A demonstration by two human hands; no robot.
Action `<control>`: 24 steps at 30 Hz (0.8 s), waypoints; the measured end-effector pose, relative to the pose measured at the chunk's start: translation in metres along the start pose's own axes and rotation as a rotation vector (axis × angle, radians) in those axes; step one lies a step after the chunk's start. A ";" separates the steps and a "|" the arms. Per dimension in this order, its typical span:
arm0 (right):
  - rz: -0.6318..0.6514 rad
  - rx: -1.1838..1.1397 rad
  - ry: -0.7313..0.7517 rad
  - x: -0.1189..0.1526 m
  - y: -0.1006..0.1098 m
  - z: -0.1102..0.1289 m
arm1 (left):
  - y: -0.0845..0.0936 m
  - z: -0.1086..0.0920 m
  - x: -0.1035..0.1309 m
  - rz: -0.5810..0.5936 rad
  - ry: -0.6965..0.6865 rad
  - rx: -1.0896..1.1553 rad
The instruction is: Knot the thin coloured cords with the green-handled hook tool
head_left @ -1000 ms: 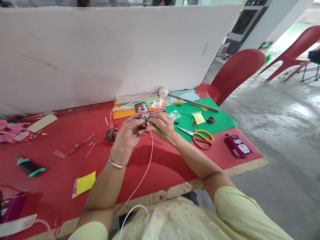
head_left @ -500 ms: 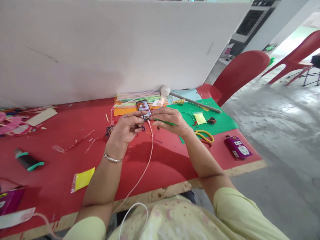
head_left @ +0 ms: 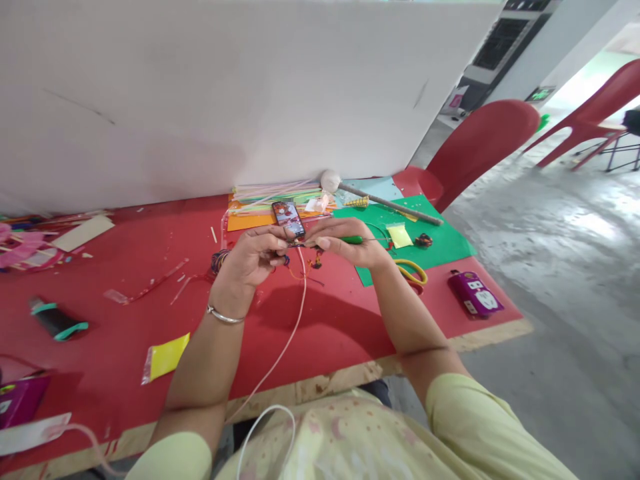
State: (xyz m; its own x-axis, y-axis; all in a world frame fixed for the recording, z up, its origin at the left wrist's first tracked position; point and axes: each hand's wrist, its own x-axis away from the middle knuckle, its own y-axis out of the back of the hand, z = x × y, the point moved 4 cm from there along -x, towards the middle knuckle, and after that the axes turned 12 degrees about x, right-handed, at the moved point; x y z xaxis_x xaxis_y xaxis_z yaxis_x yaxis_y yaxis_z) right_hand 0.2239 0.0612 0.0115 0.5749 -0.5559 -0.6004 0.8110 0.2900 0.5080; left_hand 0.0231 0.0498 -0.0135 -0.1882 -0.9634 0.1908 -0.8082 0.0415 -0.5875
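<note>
Above the red table, my left hand point(head_left: 253, 255) pinches a small dark thread piece point(head_left: 296, 246) between thumb and fingers. Blue and orange thread ends point(head_left: 305, 270) dangle below it. My right hand point(head_left: 345, 241) is closed around a slim tool with a green handle point(head_left: 353, 239); its thin metal shaft points right, and its exact kind is unclear. The two hands' fingertips nearly meet at the thread piece. Just behind them lies a phone point(head_left: 289, 219) with a lit screen, and a pink cable point(head_left: 303, 293) runs from it towards my body.
Yellow-handled scissors point(head_left: 414, 271) and a yellow packet point(head_left: 399, 235) lie right of my hands by a green sheet point(head_left: 445, 243). A purple box point(head_left: 475, 293) sits near the right edge. At left are a cutter-like black tool point(head_left: 57, 323) and another yellow packet point(head_left: 167, 357). A white partition point(head_left: 200, 100) stands behind.
The green-handled tool has turned in my right hand; its handle now shows above the thumb. My right fingers have shifted slightly, and more of the hanging threads shows. My left hand stays nearly still.
</note>
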 end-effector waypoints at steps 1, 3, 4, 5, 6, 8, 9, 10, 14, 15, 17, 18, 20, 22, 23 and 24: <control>-0.006 -0.037 -0.039 0.000 -0.003 -0.004 | -0.001 0.001 0.000 0.010 -0.006 -0.001; -0.043 -0.115 -0.134 0.002 -0.014 -0.015 | -0.004 0.004 0.000 0.019 -0.049 0.015; -0.083 -0.160 -0.183 0.002 -0.021 -0.020 | -0.006 0.005 0.000 0.011 -0.096 0.032; -0.121 -0.200 -0.230 0.003 -0.028 -0.024 | -0.008 0.007 0.000 -0.007 -0.150 0.043; -0.171 -0.215 -0.268 0.003 -0.035 -0.028 | -0.009 0.009 0.001 -0.043 -0.235 0.047; -0.277 -0.135 -0.285 0.004 -0.045 -0.029 | -0.010 0.011 0.003 -0.138 -0.448 -0.008; -0.320 -0.072 -0.274 0.004 -0.049 -0.027 | -0.010 0.012 0.004 -0.182 -0.537 -0.064; -0.351 0.000 -0.250 0.004 -0.051 -0.025 | -0.010 0.014 0.005 -0.214 -0.605 -0.125; -0.443 0.241 -0.120 0.006 -0.057 -0.015 | -0.009 0.020 0.007 -0.302 -0.715 -0.311; -0.467 0.279 -0.093 0.007 -0.058 -0.014 | -0.008 0.020 0.007 -0.314 -0.728 -0.334; -0.523 0.335 -0.051 0.009 -0.061 -0.013 | -0.009 0.020 0.009 -0.325 -0.752 -0.370; -0.550 0.357 -0.036 0.010 -0.063 -0.013 | -0.009 0.020 0.010 -0.326 -0.763 -0.385; -0.604 0.388 -0.008 0.012 -0.065 -0.012 | -0.011 0.021 0.010 -0.324 -0.762 -0.395; -0.642 0.399 0.010 0.013 -0.066 -0.012 | -0.013 0.024 0.009 -0.314 -0.711 -0.329; -0.651 0.400 0.009 0.014 -0.066 -0.012 | -0.013 0.025 0.007 -0.298 -0.664 -0.262; -0.654 0.395 0.007 0.013 -0.064 -0.012 | -0.012 0.026 0.004 -0.274 -0.598 -0.178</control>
State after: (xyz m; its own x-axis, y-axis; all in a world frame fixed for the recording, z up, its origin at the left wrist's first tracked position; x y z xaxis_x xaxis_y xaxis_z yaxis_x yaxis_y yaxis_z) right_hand 0.1810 0.0447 -0.0367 -0.0069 -0.5131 -0.8583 0.8883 -0.3972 0.2304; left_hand 0.0463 0.0383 -0.0256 0.3354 -0.9241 -0.1830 -0.8718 -0.2308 -0.4322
